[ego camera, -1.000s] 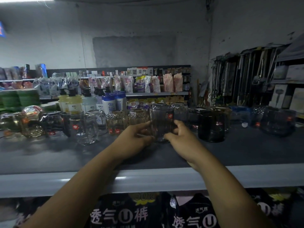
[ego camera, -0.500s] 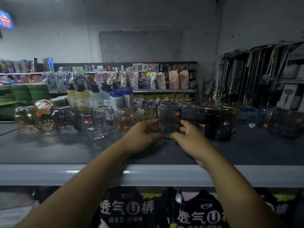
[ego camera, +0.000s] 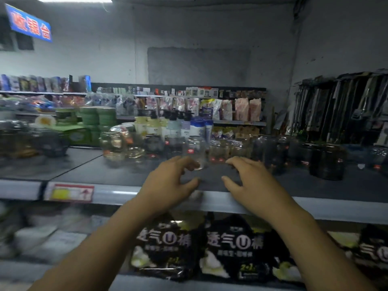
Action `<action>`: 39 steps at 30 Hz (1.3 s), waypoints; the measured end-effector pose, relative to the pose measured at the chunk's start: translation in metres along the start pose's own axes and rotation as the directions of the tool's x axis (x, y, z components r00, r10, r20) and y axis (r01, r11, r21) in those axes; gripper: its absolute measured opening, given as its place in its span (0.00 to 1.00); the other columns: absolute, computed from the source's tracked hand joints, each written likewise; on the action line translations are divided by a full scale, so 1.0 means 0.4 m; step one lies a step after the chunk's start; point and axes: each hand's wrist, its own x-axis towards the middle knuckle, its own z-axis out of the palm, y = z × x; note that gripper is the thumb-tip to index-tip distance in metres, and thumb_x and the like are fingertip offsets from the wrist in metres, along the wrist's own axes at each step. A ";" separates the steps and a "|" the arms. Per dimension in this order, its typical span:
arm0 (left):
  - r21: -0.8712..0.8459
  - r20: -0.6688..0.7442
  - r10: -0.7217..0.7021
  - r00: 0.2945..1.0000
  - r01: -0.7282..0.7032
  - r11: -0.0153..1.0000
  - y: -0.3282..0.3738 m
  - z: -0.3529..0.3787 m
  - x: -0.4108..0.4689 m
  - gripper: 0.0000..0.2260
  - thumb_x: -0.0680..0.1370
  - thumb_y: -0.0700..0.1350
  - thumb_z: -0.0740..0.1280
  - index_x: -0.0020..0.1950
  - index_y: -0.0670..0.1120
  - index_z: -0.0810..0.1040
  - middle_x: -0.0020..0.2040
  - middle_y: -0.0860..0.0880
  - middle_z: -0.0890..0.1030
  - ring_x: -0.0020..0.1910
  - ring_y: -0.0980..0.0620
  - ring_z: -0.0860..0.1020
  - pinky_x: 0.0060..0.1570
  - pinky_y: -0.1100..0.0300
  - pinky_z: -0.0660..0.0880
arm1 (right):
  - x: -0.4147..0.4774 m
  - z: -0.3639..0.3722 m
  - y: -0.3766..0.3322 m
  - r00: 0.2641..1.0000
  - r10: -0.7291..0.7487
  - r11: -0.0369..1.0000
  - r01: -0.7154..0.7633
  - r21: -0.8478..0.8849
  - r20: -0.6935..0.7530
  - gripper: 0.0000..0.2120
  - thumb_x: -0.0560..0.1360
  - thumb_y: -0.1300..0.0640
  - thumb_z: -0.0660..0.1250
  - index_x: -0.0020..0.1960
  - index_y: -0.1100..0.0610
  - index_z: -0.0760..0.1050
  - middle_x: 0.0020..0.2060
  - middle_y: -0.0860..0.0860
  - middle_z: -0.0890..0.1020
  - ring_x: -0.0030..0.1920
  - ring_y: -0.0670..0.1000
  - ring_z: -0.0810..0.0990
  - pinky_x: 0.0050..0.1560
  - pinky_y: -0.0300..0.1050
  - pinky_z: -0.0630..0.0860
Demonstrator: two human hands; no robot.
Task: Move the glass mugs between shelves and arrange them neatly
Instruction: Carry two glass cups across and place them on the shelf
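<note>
1. Left hand (ego camera: 168, 181): palm down over the near edge of the shelf (ego camera: 294, 185). Grip spread, fingers loosely curled, thumb apart, nothing held.
2. Right hand (ego camera: 249, 181): just right of the left hand, in the same posture. Grip spread, nothing between thumb and fingers.
3. Glass mugs (ego camera: 218, 151): upright in a row running left to right across the far part of the shelf.
4. Clear mug (ego camera: 194, 151), red label: stands a little nearer than the row, just beyond the left hand's fingertips. Motion blur hides whether they touch.
5. Dark mugs (ego camera: 326, 162): right end of the row, well apart from the right hand.
6. Pump bottles (ego camera: 172, 124): just behind the row, on the far side.
7. Black packs (ego camera: 235, 244): on the lower shelf, beneath both wrists.
8. Price tag (ego camera: 70, 193): on the shelf's front rail, left of the left hand.
9. Blue sign (ego camera: 29, 23): high on the far wall, upper left.
</note>
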 end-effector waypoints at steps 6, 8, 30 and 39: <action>0.074 -0.128 -0.125 0.984 0.135 0.988 -0.250 -0.299 -0.289 0.17 0.77 0.56 0.69 0.64 0.55 0.78 0.60 0.55 0.81 0.56 0.55 0.79 0.54 0.53 0.78 | -0.002 0.163 -0.427 0.992 -0.120 0.990 0.117 0.075 0.041 0.24 0.81 0.44 0.65 0.74 0.49 0.66 0.70 0.48 0.72 0.65 0.53 0.73 0.62 0.53 0.75; 0.096 -0.183 -0.177 0.967 0.197 0.976 -0.339 -0.400 -0.384 0.16 0.76 0.57 0.68 0.63 0.56 0.78 0.59 0.56 0.81 0.55 0.55 0.80 0.53 0.51 0.79 | 0.002 0.227 -0.577 0.984 -0.174 0.980 0.169 0.109 0.042 0.24 0.80 0.45 0.65 0.74 0.48 0.66 0.71 0.47 0.72 0.66 0.53 0.74 0.63 0.54 0.75; 0.117 -0.345 -0.455 0.821 0.519 0.847 -1.345 -1.059 -0.761 0.13 0.78 0.53 0.70 0.62 0.55 0.78 0.54 0.58 0.81 0.52 0.66 0.77 0.51 0.65 0.75 | 0.519 0.894 -1.701 0.950 -0.304 0.894 0.310 0.324 -0.071 0.18 0.78 0.45 0.67 0.64 0.52 0.73 0.60 0.52 0.76 0.61 0.57 0.76 0.54 0.53 0.78; 0.083 -0.357 -0.407 0.841 0.462 0.883 -1.648 -1.171 -0.673 0.12 0.79 0.52 0.70 0.62 0.52 0.79 0.57 0.57 0.79 0.55 0.59 0.77 0.53 0.64 0.75 | 0.698 1.026 -1.850 0.994 0.029 0.950 0.005 0.313 -0.104 0.18 0.77 0.45 0.68 0.61 0.54 0.71 0.57 0.53 0.76 0.54 0.57 0.78 0.53 0.58 0.79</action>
